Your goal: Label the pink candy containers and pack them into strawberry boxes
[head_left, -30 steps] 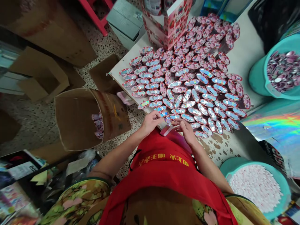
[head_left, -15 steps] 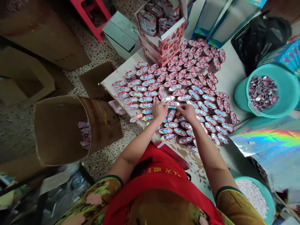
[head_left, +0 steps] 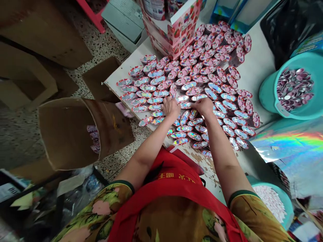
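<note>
Pack between the hands: we see one upright oval pack [head_left: 186,105] with a shiny top, standing among its neighbours on the white surface [head_left: 255,64], towards the near left part of the crowd.
Left hand: our left hand [head_left: 171,107] is at the left end of that pack, palm down, fingers bent and slightly spread over the tops; its fingertips are partly hidden, so we cannot tell whether it grips anything.
Right hand: our right hand [head_left: 204,107] is at the other end, fingers curled in and pointing towards the left hand; we cannot tell how tightly they close or what they hold.
Shiny tops: silvery packs [head_left: 228,96] fill most of the near and left side, standing close together.
Pink tops: pink-topped packs [head_left: 208,70] stand mainly farther back, around the foot of a strawberry-printed box [head_left: 185,28].
Buckets: at our right, a teal bucket [head_left: 267,90] holds pink and silver pieces [head_left: 294,89]; nearer us, a second bucket [head_left: 288,220] holds small white pieces [head_left: 270,201].
Foil: a rainbow-shining sheet [head_left: 297,151] lies between the two buckets.
Floor side: at our left, an open cardboard box [head_left: 65,134] has a few pink items [head_left: 94,137] inside.
Clothing: we wear a red apron [head_left: 174,188] over a flowered top [head_left: 106,208].
</note>
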Demonstrator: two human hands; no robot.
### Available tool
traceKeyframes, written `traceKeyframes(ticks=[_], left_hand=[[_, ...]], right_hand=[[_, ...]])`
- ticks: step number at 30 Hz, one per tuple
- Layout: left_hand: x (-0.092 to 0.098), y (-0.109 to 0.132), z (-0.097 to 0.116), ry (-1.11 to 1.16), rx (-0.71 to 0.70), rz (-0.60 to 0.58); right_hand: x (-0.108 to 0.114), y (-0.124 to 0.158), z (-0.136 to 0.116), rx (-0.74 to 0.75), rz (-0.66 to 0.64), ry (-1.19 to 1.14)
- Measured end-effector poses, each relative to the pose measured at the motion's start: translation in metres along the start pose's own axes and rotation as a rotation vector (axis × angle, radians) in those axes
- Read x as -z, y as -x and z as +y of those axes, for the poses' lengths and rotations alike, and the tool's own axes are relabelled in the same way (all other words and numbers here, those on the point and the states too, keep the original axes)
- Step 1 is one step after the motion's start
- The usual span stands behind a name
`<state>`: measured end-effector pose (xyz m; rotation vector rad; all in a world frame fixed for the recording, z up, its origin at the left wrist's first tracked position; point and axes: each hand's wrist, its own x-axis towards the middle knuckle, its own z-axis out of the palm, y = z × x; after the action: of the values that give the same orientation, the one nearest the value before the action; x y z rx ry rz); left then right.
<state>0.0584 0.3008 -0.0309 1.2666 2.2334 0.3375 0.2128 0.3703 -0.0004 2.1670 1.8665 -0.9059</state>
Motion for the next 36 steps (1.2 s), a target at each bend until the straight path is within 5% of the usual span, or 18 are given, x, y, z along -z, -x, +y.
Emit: traceKeyframes(ticks=[12, 19, 22, 26, 28, 31, 33, 36], left_hand=[[0.016, 0.008, -0.003, -0.050, -0.030, -0.072], [0.009, 0.000, -0.004, -0.034, -0.074, -0.051], [0.009, 0.000, -0.015, -0.013, -0.203, -0.004], [0.028, 0.054, -0.063, 0.013, -0.560, -0.046], [0.036, 0.098, -0.095, 0.010, -0.795, -0.152], [0.033, 0.152, -0.135, -0.068, -1.006, -0.169], [0.023, 0.169, -0.151, -0.144, -1.077, -0.178], [0.009, 0.171, -0.163, -0.229, -1.112, -0.242]], right_hand=[[-0.009, 0.006, 0.020, 0.169, 0.130, -0.225], [-0.014, -0.005, 0.005, 0.078, 0.117, 0.074], [-0.015, -0.010, 0.003, 0.167, 0.160, 0.130], [-0.016, 0.060, 0.009, 0.411, 0.225, 0.053], [-0.025, 0.123, 0.016, 0.474, 0.050, 0.051], [-0.054, 0.205, 0.028, 0.370, -0.263, 0.181], [-0.075, 0.232, 0.031, 0.269, -0.386, 0.278], [-0.097, 0.236, 0.031, 0.191, -0.454, 0.289]])
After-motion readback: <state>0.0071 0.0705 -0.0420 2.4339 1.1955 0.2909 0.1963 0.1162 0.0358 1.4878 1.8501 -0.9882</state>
